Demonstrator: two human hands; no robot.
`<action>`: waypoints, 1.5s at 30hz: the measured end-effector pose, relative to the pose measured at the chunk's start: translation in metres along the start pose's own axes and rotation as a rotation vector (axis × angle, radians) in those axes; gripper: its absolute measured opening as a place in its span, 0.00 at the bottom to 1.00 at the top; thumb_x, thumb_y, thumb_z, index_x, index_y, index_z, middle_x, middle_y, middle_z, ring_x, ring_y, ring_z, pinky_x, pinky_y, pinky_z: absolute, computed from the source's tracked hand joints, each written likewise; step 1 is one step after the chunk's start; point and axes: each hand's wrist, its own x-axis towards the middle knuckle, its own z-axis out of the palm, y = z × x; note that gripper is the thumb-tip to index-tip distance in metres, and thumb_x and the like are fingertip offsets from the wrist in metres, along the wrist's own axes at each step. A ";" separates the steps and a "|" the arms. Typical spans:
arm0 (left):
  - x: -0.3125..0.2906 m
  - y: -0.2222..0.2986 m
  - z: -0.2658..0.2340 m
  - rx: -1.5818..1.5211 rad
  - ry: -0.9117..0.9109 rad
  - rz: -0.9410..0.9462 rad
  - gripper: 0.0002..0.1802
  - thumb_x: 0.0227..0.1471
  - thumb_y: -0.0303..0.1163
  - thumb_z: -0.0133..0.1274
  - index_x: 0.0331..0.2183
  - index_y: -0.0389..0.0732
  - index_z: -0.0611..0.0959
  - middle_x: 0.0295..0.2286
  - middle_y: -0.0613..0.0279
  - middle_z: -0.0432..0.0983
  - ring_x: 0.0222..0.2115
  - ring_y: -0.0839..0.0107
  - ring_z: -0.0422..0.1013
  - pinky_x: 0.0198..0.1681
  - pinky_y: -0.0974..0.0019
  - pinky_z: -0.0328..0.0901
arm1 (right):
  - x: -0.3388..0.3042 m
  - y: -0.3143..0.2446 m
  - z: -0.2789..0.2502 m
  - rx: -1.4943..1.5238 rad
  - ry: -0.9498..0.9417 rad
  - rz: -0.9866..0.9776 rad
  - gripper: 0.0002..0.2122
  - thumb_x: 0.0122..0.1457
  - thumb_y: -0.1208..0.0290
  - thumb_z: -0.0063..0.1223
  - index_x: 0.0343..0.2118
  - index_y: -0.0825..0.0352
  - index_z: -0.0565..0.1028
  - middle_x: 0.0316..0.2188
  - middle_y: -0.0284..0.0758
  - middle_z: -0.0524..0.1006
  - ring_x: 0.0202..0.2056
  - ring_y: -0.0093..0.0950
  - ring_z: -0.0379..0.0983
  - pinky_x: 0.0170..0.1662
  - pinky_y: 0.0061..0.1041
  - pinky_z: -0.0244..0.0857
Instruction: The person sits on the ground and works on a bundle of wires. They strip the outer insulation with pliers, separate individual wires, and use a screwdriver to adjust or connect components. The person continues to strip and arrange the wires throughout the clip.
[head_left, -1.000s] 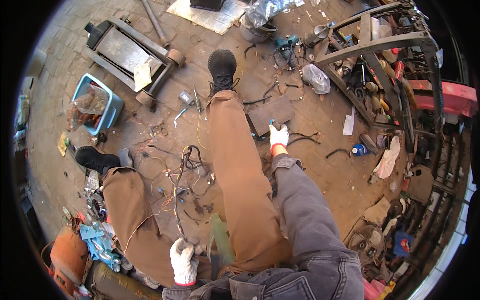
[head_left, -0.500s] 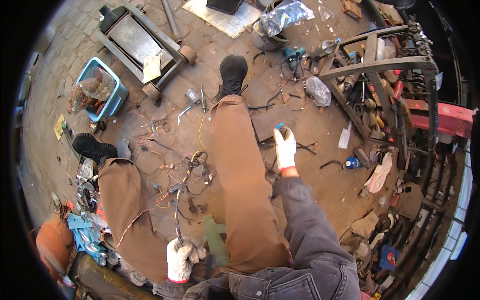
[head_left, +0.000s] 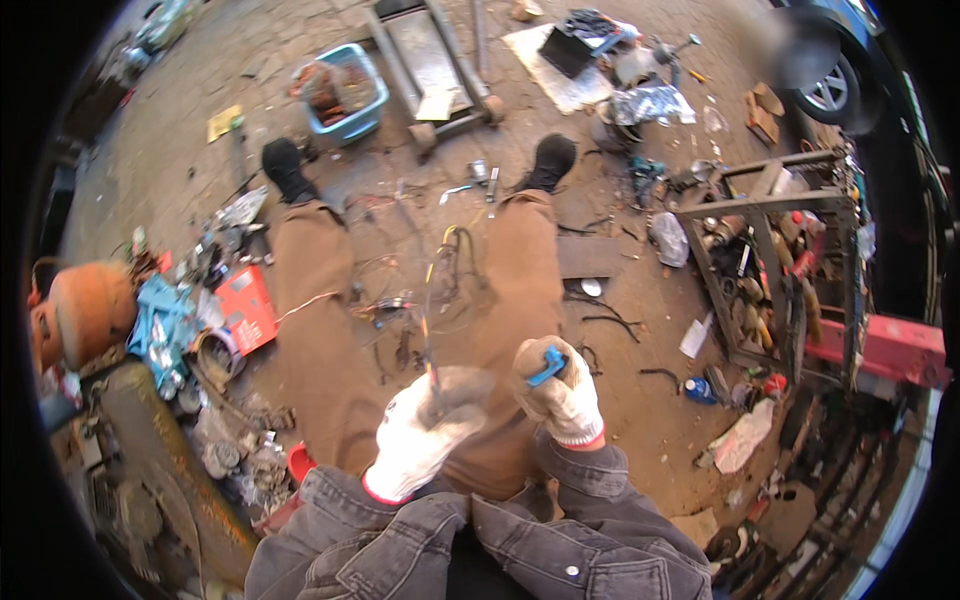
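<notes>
My left hand (head_left: 432, 425), in a white work glove, is closed on the lower end of a wiring harness (head_left: 429, 335). The dark harness, with yellow wires, rises from the fist toward the ground between my knees. Motion blurs the fingers there. Beside it, my right hand (head_left: 556, 393), gloved as well, has curled fingers around a small blue object (head_left: 547, 367). Its kind I cannot make out; it shows as a short, bent blue strip. Loose wires (head_left: 395, 303) with connectors lie on the floor between my legs.
A metal frame rack (head_left: 770, 205) full of bottles and tools stands on the right. To the left are an orange gas cylinder (head_left: 92, 310), a red box (head_left: 246, 308) and scrap. Ahead lie a blue basin (head_left: 350, 112) and a wheeled metal creeper (head_left: 425, 60).
My right hand has drawn back from the floor toward my left hand, bringing the blue object. My left hand has risen with the harness. The view has shifted.
</notes>
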 end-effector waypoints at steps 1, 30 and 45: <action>-0.007 0.000 0.000 0.003 0.042 0.003 0.22 0.54 0.23 0.61 0.51 0.32 0.79 0.44 0.56 0.81 0.45 0.73 0.74 0.50 0.67 0.69 | -0.004 0.006 0.013 -0.235 0.036 -0.017 0.11 0.57 0.73 0.64 0.40 0.67 0.74 0.31 0.30 0.74 0.29 0.18 0.70 0.30 0.18 0.65; 0.008 0.013 -0.132 -0.282 0.658 0.148 0.17 0.64 0.35 0.55 0.48 0.33 0.77 0.37 0.55 0.76 0.32 0.74 0.71 0.33 0.70 0.68 | 0.107 0.140 -0.012 -1.193 0.371 0.019 0.17 0.72 0.62 0.39 0.50 0.67 0.77 0.43 0.40 0.82 0.41 0.29 0.79 0.47 0.28 0.70; 0.057 -0.032 -0.128 -0.009 0.615 -0.147 0.19 0.58 0.24 0.54 0.52 0.35 0.77 0.39 0.62 0.78 0.36 0.75 0.73 0.34 0.66 0.76 | 0.130 0.237 -0.090 -1.369 0.370 0.491 0.28 0.64 0.49 0.48 0.59 0.67 0.69 0.55 0.49 0.74 0.56 0.46 0.70 0.58 0.41 0.64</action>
